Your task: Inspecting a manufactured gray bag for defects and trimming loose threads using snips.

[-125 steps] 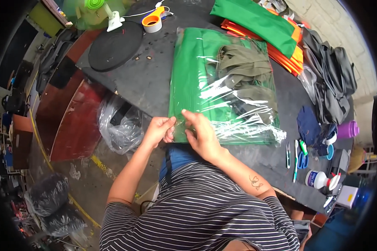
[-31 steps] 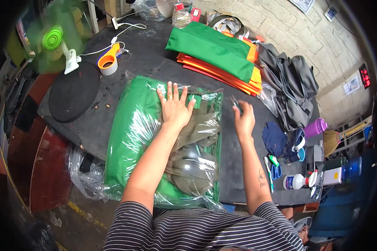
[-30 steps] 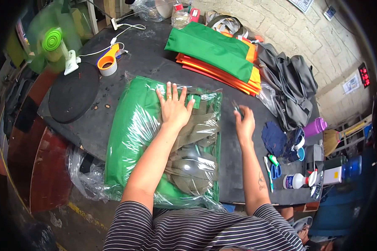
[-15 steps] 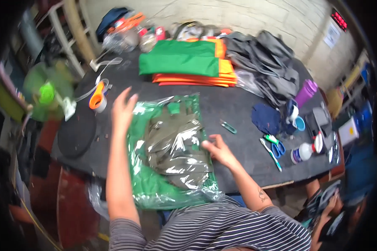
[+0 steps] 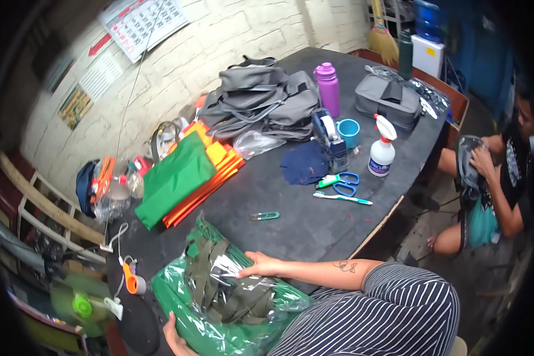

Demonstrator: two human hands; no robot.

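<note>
A clear plastic package (image 5: 178, 286) lies at the table's near edge, tilted toward me. Inside is green fabric with wide olive straps (image 5: 207, 285), perhaps a backpack; its full shape is hidden. My right hand (image 5: 262, 264) grips the package's right side, thumb over the shiny film. At the lower left my left hand (image 5: 179, 338) holds the opposite edge, with most of its fingers hidden beneath or cut off by the frame. Thread snips (image 5: 264, 216) with a green handle lie beyond the package. Folded green cloth (image 5: 178, 178) rests on a stack of orange cloth (image 5: 222, 169).
Grey bags (image 5: 267, 98) are piled by the wall. To the right stand a purple bottle (image 5: 328, 92), a tape dispenser (image 5: 332, 142), a teal cup (image 5: 348, 133) and a spray bottle (image 5: 381, 155), near blue scissors (image 5: 345, 185) and a toothbrush (image 5: 341, 198). Another person (image 5: 510, 178) sits beyond the table.
My view has swung to the right. My left hand, raised at the package's far left corner before, has come down to its near left edge. My right hand now lies over the package's side.
</note>
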